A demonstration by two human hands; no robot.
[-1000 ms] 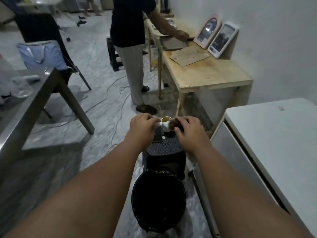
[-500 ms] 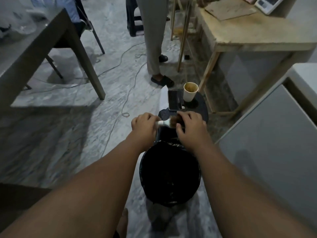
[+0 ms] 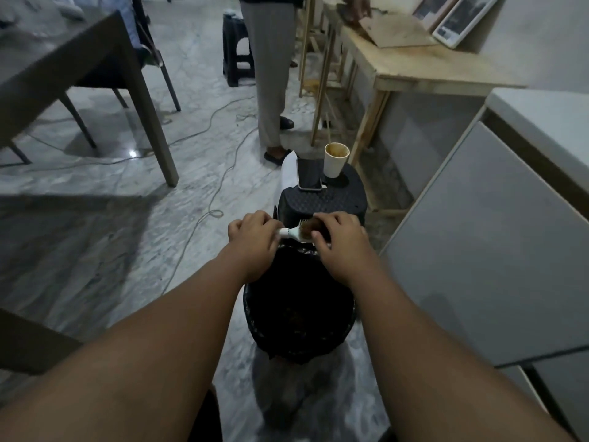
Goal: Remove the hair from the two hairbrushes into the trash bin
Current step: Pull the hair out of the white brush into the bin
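I hold the hairbrush (image 3: 294, 233) over the trash bin's (image 3: 349, 317) far rim, long axis running left-right; left hand (image 3: 255, 234) grips the handle; right hand (image 3: 338, 240) pinches the hair (image 3: 307, 228) on the head; the bin opening lies below, nearer me.

Your left hand (image 3: 255, 232) and right hand (image 3: 339, 237): both bare, shown from the back, with knuckles and finger joints as the only relief on them. Your left forearm (image 3: 178, 333) and right forearm (image 3: 404, 339): bare along their whole visible length, from wrist to the lower edge of the view, smooth in outline and widened toward the camera by the wide-angle lens. Between the forearms, at the bottom edge, a strip of your dark garment (image 3: 205, 421): plain, unlit, its kind and cut not discernible.
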